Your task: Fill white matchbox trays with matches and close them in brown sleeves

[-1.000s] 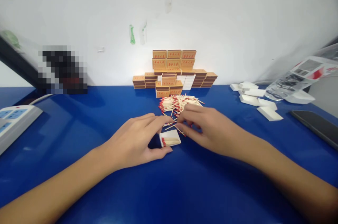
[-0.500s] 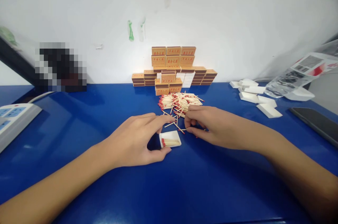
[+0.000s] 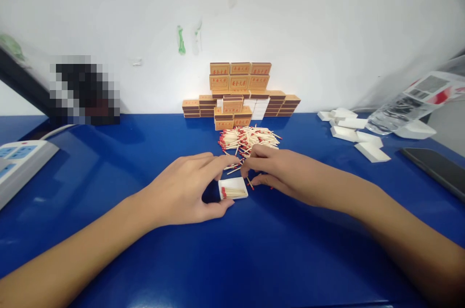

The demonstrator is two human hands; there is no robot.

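Note:
A small white matchbox tray (image 3: 238, 183) lies on the blue table with several red-tipped matches (image 3: 233, 193) along its near side. My left hand (image 3: 191, 189) curves around the tray's left end, thumb at the near edge and a finger at the far corner, steadying it. Just right of the tray, my right hand (image 3: 269, 167) is bent down with thumb and index finger closed about a loose matchstick (image 3: 250, 183). Its other fingers curl under, partly hidden. Behind both hands spreads a heap of loose matches (image 3: 250, 138).
Stacked matchboxes (image 3: 239, 83) stand against the wall behind the heap. At right lie white empty trays (image 3: 372, 151), a clear plastic bottle (image 3: 390, 109) and a black phone (image 3: 436, 167). A white power strip (image 3: 34, 167) sits at the left edge.
My right hand has moved left, closer to the tray and over the stray matches. My left hand stays around the tray. The view has shifted slightly.

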